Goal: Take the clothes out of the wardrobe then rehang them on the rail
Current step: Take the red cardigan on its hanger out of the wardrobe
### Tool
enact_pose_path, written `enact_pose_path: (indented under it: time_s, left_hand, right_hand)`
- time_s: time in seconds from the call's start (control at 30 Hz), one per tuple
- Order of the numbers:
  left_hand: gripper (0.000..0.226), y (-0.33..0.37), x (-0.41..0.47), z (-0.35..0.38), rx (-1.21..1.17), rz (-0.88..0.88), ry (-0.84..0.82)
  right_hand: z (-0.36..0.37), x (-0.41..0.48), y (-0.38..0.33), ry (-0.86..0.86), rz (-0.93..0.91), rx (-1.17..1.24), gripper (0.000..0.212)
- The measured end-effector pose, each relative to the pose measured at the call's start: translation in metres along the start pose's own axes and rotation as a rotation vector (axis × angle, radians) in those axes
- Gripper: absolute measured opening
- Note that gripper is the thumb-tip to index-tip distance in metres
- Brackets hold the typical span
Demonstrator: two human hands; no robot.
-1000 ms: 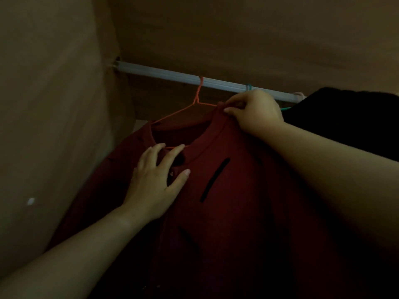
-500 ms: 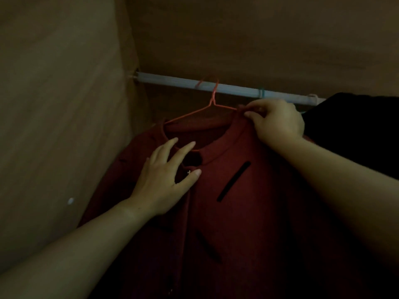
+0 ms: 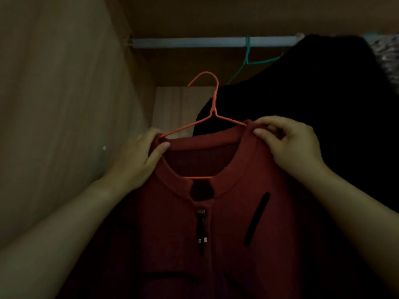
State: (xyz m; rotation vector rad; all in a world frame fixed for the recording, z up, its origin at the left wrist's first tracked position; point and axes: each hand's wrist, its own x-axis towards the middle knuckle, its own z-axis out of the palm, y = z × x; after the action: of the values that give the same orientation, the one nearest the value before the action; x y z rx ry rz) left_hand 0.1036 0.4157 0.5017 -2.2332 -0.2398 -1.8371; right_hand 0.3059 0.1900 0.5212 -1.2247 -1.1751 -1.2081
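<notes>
The inside of a wooden wardrobe [image 3: 64,104] fills the view, dimly lit. Its pale side wall runs down the left, with a small white spot [image 3: 104,148] on it, and a lighter back panel [image 3: 172,108] shows lower down at the rear. A pale rail [image 3: 190,42] crosses the top, meeting the side wall at the upper left corner. Towards the rail's right end a green hanger [image 3: 247,55] hooks over it, carrying a black garment [image 3: 313,93] that fills the right side. A grey speckled piece of cloth [image 3: 388,52] shows at the far right edge.

The red top [image 3: 194,255] sits on an orange wire hanger [image 3: 212,100] in the middle of the view, below the rail and apart from it; the hook is free in the air, in front of the black garment. A dark zip pull [image 3: 201,229] hangs down the top's front below the neckline.

Both arms reach up from the lower corners. The left hand [image 3: 138,162] grips the left end of the collar, thumb across the front and fingers curled behind. The right hand [image 3: 291,145] pinches the right end of the collar between thumb and bent fingers, just where the hanger's wire goes under the cloth. In this light it is hard to say whether either hand also catches the wire itself.
</notes>
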Motion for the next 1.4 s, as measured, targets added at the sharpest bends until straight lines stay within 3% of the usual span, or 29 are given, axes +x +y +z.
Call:
enact_pose_path:
  time_s: [0.17, 0.27, 0.63, 0.9, 1.03, 1.27, 1.4]
  left_hand:
    - [0.030, 0.053, -0.080, -0.027, -0.051, -0.169, 0.059]
    - [0.024, 0.090, -0.123, -0.051, 0.001, -0.260, 0.101]
    - [0.020, 0.272, -0.204, -0.193, 0.463, -0.462, 0.100]
    - [0.014, 0.383, -0.215, -0.323, 0.731, -0.479, 0.254]
    - [0.016, 0.439, -0.248, -0.397, 0.800, -0.504, 0.221]
    - [0.008, 0.539, -0.396, -0.544, 0.955, -0.854, 0.055]
    - [0.007, 0.620, -0.483, -0.617, 1.074, -1.097, 0.067]
  right_hand:
    - [-0.021, -0.068, -0.001, -0.182, -0.095, 0.028, 0.020]
    - [-0.034, -0.107, -0.007, -0.250, -0.125, 0.133, 0.023]
    - [-0.102, -0.184, -0.072, -0.194, 0.018, 0.704, 0.020]
    - [-0.181, -0.176, -0.186, -0.142, 0.052, 0.951, 0.017]
    - [-0.235, -0.208, -0.250, -0.187, 0.040, 1.078, 0.015]
    - [-0.312, -0.343, -0.405, -0.558, 0.019, 1.344, 0.012]
    - [-0.360, -0.429, -0.499, -0.746, -0.021, 1.532, 0.017]
